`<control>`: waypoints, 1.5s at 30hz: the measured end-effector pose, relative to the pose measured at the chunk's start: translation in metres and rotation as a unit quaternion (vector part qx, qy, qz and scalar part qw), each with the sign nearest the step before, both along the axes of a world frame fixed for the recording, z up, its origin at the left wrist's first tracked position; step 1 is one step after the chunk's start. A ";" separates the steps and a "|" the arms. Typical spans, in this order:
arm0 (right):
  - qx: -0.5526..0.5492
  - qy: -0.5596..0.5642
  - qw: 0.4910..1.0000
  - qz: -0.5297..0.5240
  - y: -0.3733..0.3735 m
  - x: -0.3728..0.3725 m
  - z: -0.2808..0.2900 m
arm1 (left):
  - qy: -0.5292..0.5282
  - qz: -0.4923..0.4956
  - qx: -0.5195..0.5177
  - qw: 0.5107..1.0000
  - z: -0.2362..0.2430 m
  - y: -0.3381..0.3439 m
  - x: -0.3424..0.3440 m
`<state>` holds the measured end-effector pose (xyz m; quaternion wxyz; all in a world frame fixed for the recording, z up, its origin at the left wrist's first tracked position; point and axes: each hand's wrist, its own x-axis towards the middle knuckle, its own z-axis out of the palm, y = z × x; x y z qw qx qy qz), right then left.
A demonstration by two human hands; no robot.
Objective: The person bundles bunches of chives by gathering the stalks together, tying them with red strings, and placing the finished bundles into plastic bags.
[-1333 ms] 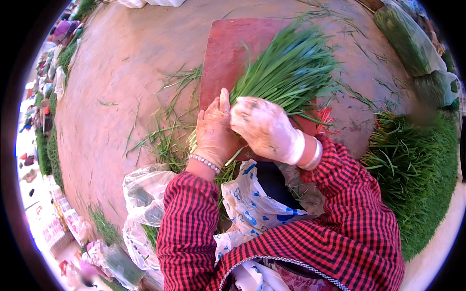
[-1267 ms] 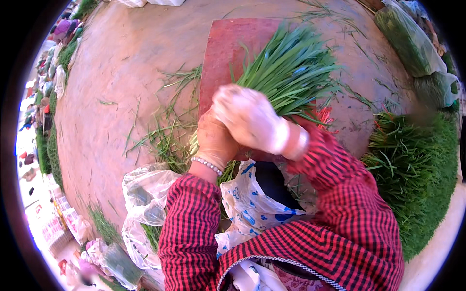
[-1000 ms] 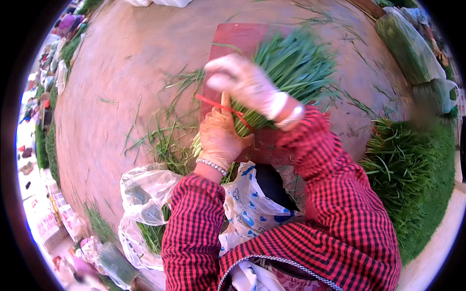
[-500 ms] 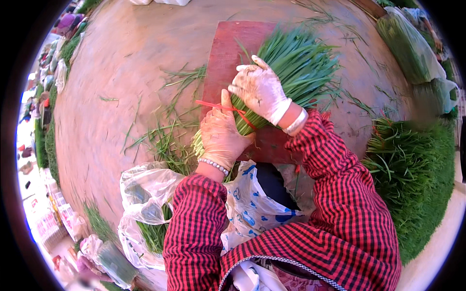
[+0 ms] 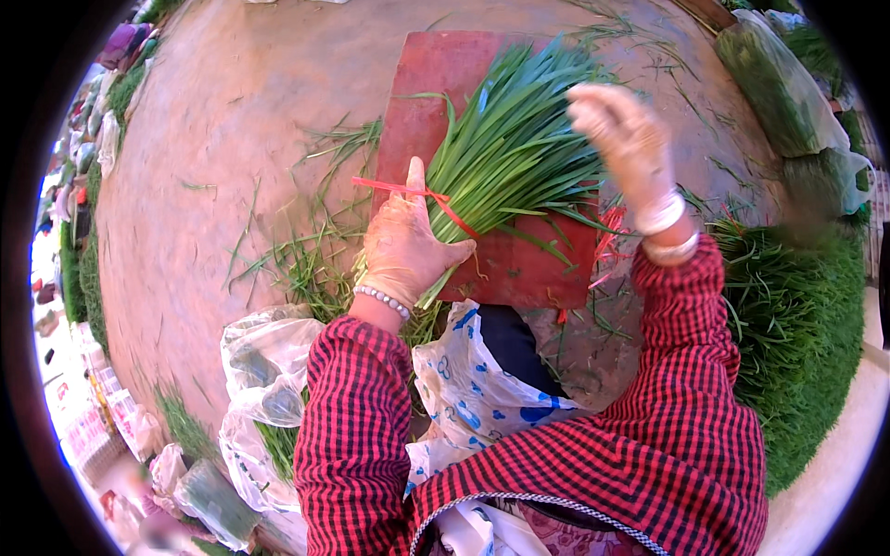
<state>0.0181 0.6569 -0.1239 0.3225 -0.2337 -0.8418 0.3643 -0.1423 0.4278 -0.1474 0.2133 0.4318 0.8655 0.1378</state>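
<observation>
A thick bunch of green chives (image 5: 519,130) lies slantwise on a dark red board (image 5: 436,69), its leaves fanning toward the upper right. A thin red tie (image 5: 452,215) runs around the stems, one loose end sticking out to the left. My left hand (image 5: 408,232), in a thin soiled glove, presses around the stems at the tie, thumb and forefinger spread over them. The stem ends show partly below the palm. My gloved right hand (image 5: 630,144) is raised off the bunch, right of the leaves. It is blurred, its fingers loosely extended, with nothing visible in it.
Red ties (image 5: 607,236) hang at the board's right edge. A large heap of chives (image 5: 797,324) stands on the right, bagged greens (image 5: 774,88) beyond it. Clear plastic bags (image 5: 264,371) sit near my left arm. Loose leaves (image 5: 311,269) litter the ground left of the board.
My right hand has lifted off the bunch and swung to the right. The leaves it covered now show, spread wider. My left hand stays on the stems, slightly farther left in view.
</observation>
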 end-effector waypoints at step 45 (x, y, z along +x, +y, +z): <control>-0.406 0.094 0.881 0.226 -0.119 0.002 0.011 | -0.471 -0.049 0.537 0.698 0.103 -0.012 0.009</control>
